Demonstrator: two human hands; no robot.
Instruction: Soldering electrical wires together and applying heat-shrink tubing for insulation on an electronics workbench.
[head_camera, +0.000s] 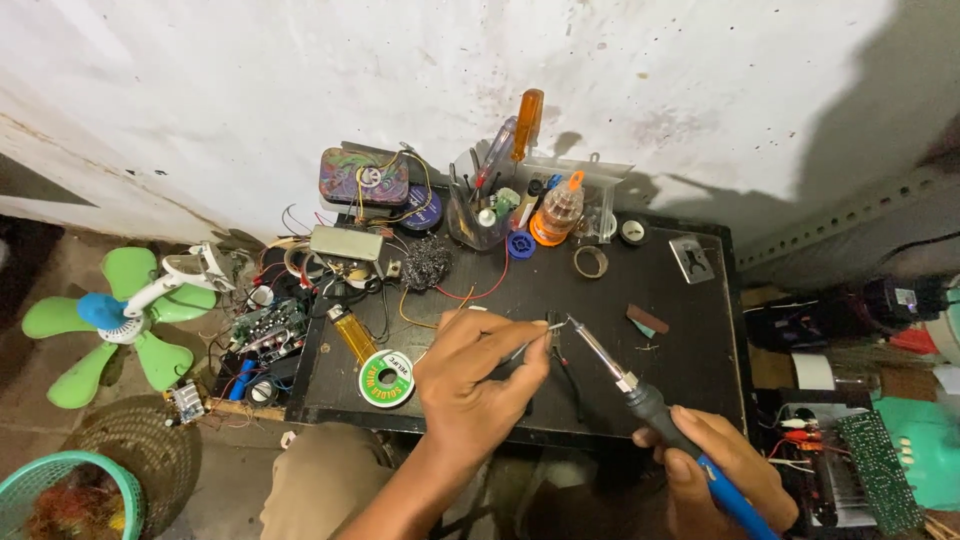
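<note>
My left hand (475, 375) hovers over the front of a small black table (680, 340) and pinches a thin metal strand, probably solder wire (535, 343). My right hand (715, 470) grips the blue handle of a soldering iron (640, 395). The iron's metal tip points up and left and meets the end of the strand near a small dark part on the table. A green spool of solder (387, 378) lies just left of my left hand, next to a yellow lighter (352, 335).
At the table's back stand a clear cup of screwdrivers (480, 215), an orange bottle (557, 215), a patterned tin (363, 177) and steel wool (428, 262). Circuit boards and wires (268, 325) crowd the left edge. A green fan blade (110, 320) and teal basket (65, 495) sit on the floor.
</note>
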